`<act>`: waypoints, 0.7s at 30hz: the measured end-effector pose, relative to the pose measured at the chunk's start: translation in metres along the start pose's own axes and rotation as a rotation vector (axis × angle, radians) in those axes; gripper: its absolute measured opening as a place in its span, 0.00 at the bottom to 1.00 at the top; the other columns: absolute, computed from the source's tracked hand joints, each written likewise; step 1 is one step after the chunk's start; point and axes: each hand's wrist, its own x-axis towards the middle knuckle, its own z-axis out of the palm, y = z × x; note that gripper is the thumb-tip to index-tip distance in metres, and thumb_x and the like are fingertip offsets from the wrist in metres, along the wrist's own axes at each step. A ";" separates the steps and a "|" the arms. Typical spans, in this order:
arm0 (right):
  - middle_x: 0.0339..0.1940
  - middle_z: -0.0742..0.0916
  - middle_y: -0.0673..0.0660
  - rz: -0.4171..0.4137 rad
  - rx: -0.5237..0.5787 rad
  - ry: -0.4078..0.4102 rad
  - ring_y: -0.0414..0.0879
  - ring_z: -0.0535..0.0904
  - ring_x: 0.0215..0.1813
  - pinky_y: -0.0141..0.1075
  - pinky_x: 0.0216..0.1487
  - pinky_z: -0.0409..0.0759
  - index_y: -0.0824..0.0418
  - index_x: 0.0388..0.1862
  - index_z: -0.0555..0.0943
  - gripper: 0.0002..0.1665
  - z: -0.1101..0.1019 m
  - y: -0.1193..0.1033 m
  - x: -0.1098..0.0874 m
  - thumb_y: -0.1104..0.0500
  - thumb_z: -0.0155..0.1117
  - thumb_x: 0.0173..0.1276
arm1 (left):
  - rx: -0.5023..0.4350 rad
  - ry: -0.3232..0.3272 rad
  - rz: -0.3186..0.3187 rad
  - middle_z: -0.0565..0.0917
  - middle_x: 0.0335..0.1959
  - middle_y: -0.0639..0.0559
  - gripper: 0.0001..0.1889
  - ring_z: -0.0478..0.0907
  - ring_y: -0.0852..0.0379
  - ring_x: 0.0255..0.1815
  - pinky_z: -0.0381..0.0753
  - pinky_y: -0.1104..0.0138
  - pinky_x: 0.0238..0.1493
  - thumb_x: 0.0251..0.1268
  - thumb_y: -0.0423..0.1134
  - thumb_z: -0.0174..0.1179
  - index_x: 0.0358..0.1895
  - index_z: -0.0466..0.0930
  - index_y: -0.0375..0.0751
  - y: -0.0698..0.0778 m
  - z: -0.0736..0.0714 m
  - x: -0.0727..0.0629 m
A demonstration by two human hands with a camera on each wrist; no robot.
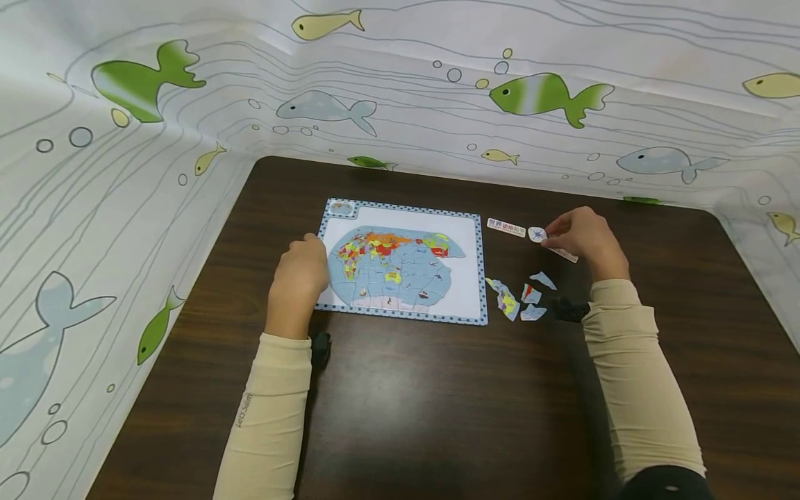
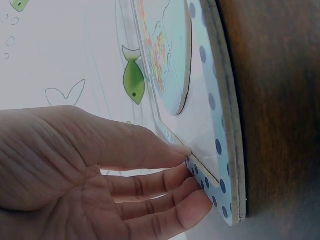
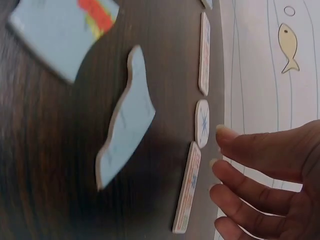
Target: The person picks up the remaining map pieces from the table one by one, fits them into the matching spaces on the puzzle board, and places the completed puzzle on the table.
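Note:
A world map jigsaw puzzle board (image 1: 406, 317) with a blue dotted border lies on the table, the map partly filled and a gap at its right side. My left hand (image 1: 298, 274) holds the board's left edge, its thumb on the border and its fingers along the outer side in the left wrist view. My right hand (image 1: 592, 239), fingers loosely bent, hovers beside a small compass piece (image 3: 202, 122). In the right wrist view it appears apart from that piece. Beside the compass piece lie a label strip (image 1: 506, 227) and a second strip (image 3: 188, 190), partly covered by the hand in the head view.
Right of the board lie several loose puzzle pieces, among them a long colourful piece (image 1: 505, 298) and a curved blue piece (image 3: 125, 122). The dark wooden table (image 1: 425, 396) meets a fish-patterned white sheet (image 1: 425, 111) at the back and sides.

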 end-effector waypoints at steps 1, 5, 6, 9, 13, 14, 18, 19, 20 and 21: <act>0.65 0.82 0.79 0.007 -0.008 0.000 0.75 0.75 0.67 0.71 0.67 0.74 0.74 0.63 0.82 0.24 -0.001 0.002 0.000 0.57 0.68 0.77 | 0.003 -0.003 0.000 0.73 0.65 0.17 0.31 0.80 0.27 0.59 0.85 0.42 0.56 0.75 0.25 0.55 0.76 0.57 0.16 0.000 0.000 0.000; 0.65 0.82 0.79 0.040 -0.024 -0.013 0.77 0.74 0.67 0.72 0.67 0.74 0.75 0.63 0.82 0.25 -0.006 0.013 -0.001 0.58 0.69 0.76 | -0.001 -0.005 -0.001 0.74 0.65 0.18 0.32 0.80 0.28 0.57 0.86 0.43 0.55 0.75 0.25 0.55 0.77 0.57 0.16 0.000 0.000 -0.001; 0.64 0.82 0.79 0.045 -0.032 -0.018 0.77 0.74 0.66 0.72 0.66 0.74 0.74 0.63 0.81 0.26 -0.007 0.016 -0.001 0.57 0.69 0.76 | -0.002 -0.003 -0.001 0.74 0.64 0.18 0.32 0.81 0.28 0.57 0.86 0.43 0.54 0.75 0.25 0.56 0.77 0.57 0.16 0.000 0.000 -0.001; 0.65 0.81 0.79 0.060 -0.045 -0.040 0.77 0.73 0.66 0.72 0.66 0.73 0.74 0.64 0.81 0.27 -0.011 0.025 -0.003 0.57 0.71 0.74 | -0.008 0.003 -0.003 0.74 0.63 0.18 0.31 0.81 0.29 0.55 0.86 0.44 0.53 0.75 0.25 0.56 0.76 0.58 0.17 0.000 0.000 -0.001; 0.64 0.81 0.80 0.076 -0.057 -0.053 0.76 0.73 0.65 0.72 0.64 0.73 0.75 0.63 0.81 0.26 -0.014 0.033 -0.006 0.58 0.71 0.73 | -0.003 -0.003 -0.006 0.74 0.64 0.18 0.32 0.80 0.28 0.56 0.86 0.43 0.54 0.75 0.25 0.56 0.77 0.57 0.17 0.000 0.000 0.000; 0.64 0.81 0.80 0.076 -0.057 -0.050 0.75 0.74 0.63 0.71 0.63 0.74 0.75 0.63 0.81 0.26 -0.014 0.035 -0.006 0.59 0.71 0.73 | -0.001 -0.005 -0.005 0.73 0.64 0.18 0.32 0.80 0.28 0.56 0.86 0.43 0.54 0.75 0.25 0.56 0.77 0.56 0.16 0.000 0.000 0.000; 0.60 0.81 0.80 0.076 -0.047 -0.032 0.73 0.75 0.59 0.70 0.60 0.75 0.76 0.59 0.82 0.23 -0.010 0.042 -0.006 0.60 0.71 0.74 | 0.002 -0.008 -0.003 0.73 0.64 0.17 0.32 0.80 0.28 0.56 0.86 0.43 0.53 0.75 0.25 0.55 0.76 0.56 0.16 0.001 0.000 0.001; 0.60 0.81 0.80 0.077 -0.040 -0.030 0.73 0.75 0.58 0.70 0.60 0.75 0.77 0.58 0.83 0.23 -0.010 0.043 -0.006 0.60 0.70 0.74 | 0.001 -0.008 -0.004 0.73 0.64 0.18 0.32 0.80 0.28 0.56 0.86 0.43 0.53 0.75 0.25 0.55 0.76 0.57 0.16 0.000 0.000 0.001; 0.60 0.81 0.80 0.077 -0.037 -0.027 0.73 0.75 0.58 0.70 0.60 0.76 0.77 0.57 0.83 0.22 -0.009 0.044 -0.006 0.60 0.70 0.74 | 0.000 -0.007 -0.005 0.73 0.64 0.18 0.32 0.80 0.28 0.55 0.86 0.43 0.53 0.75 0.25 0.55 0.76 0.57 0.16 0.001 0.000 0.001; 0.59 0.81 0.80 0.075 -0.035 -0.025 0.73 0.75 0.57 0.70 0.59 0.76 0.77 0.57 0.83 0.22 -0.008 0.045 -0.006 0.60 0.70 0.74 | -0.001 -0.007 -0.005 0.73 0.64 0.18 0.32 0.80 0.28 0.55 0.86 0.43 0.53 0.75 0.25 0.55 0.76 0.56 0.16 0.001 0.000 0.001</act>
